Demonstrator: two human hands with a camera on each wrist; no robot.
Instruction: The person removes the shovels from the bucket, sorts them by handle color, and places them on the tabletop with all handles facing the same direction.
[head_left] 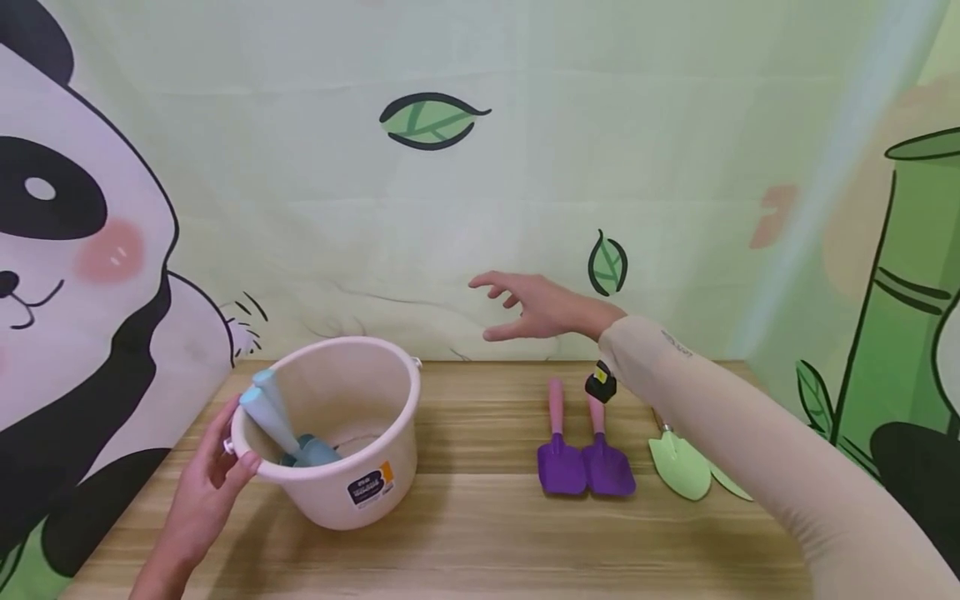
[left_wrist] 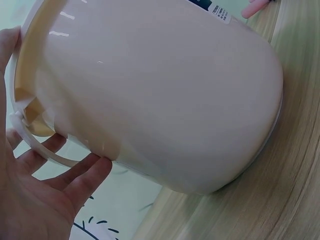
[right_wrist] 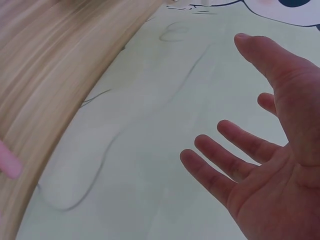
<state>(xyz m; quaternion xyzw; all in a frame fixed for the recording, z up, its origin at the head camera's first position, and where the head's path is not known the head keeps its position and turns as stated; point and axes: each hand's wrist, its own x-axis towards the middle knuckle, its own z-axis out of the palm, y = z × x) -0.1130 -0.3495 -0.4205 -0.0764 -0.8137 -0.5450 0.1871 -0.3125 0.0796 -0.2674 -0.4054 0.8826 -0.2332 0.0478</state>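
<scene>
A pale pink plastic bucket [head_left: 341,492] stands on the wooden table, slightly tipped in the head view. My left hand [head_left: 202,483] holds its left rim, thumb at the rim and fingers against the outer wall; the left wrist view shows these fingers [left_wrist: 87,182] beside the bucket's handle [left_wrist: 52,156]. Inside the bucket lean two blue shovels [head_left: 272,421], light handles up, their darker heads partly hidden. My right hand [head_left: 536,304] hangs in the air right of the bucket, fingers spread and holding nothing. In the right wrist view its palm [right_wrist: 275,200] faces the cloth backdrop.
Two purple shovels [head_left: 562,468] with pink handles lie side by side on the table [head_left: 480,542]. Farther right are two light green trowels [head_left: 680,467], partly covered by my right sleeve [head_left: 720,417]. A printed panda backdrop [head_left: 315,250] rises behind the table.
</scene>
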